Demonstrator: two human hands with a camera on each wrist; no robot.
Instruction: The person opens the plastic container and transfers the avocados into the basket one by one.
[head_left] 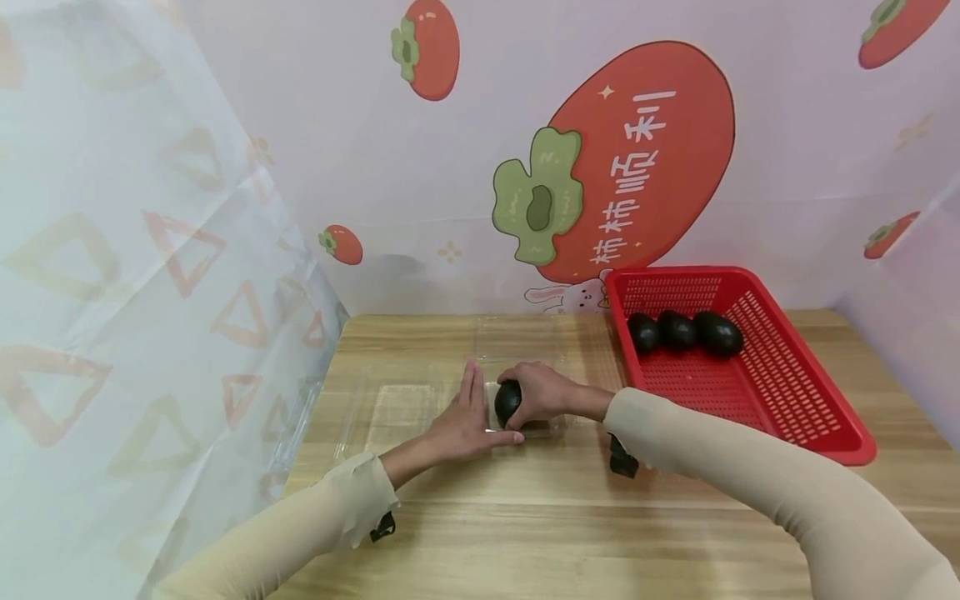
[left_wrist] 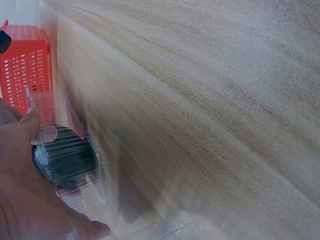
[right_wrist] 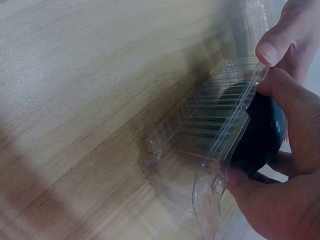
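Note:
My right hand (head_left: 542, 393) grips a smooth, dark avocado (head_left: 507, 403) with its fingers and thumb curled round it. The avocado sits low inside a clear plastic container (right_wrist: 200, 120), overlapping the ribbed wall in the right wrist view. My left hand (head_left: 463, 423) lies spread along the container's left side, fingers straight. Its thumb (right_wrist: 270, 52) rests at the clear rim, close by the right hand's fingers. From the left wrist view, the avocado (left_wrist: 65, 157) shows through the plastic wall just beyond the left palm.
A red perforated basket (head_left: 810, 392) stands on the right of the wooden table (head_left: 480, 533), with three dark avocados (head_left: 678, 331) at its far end. Another clear container (head_left: 397, 408) lies left of the hands. Behind rises a persimmon-printed backdrop (head_left: 420, 175); a white sheet (head_left: 150, 275) hangs on the left.

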